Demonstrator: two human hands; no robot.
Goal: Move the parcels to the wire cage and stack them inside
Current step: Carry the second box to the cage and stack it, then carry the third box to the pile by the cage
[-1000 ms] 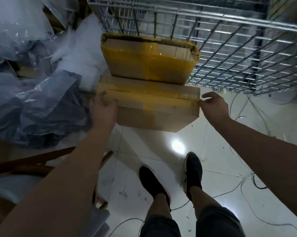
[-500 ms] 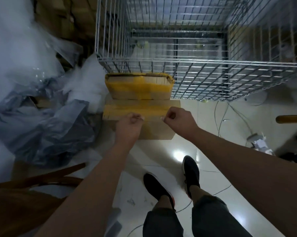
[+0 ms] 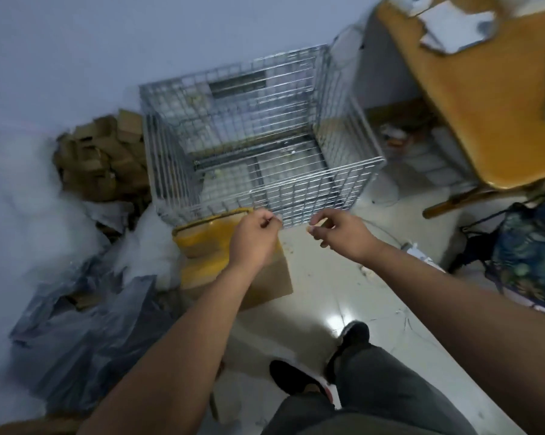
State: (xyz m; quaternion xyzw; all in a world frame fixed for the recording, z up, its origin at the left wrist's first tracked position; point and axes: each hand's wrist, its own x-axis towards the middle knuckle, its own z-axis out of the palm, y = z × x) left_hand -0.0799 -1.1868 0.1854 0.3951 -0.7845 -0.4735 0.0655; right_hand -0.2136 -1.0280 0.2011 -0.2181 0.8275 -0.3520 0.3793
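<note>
Arms outstretched, my left hand [image 3: 255, 238] and right hand [image 3: 342, 235] curl at the wire cage [image 3: 321, 189] rim; I cannot tell if either grip holds anything.

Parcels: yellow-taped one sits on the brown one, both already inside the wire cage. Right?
Not quite. The yellow-taped parcel does sit on the brown parcel, but both are outside the wire cage, on the floor against its near left corner. No parcel shows inside the cage. The head view shows this.
</note>
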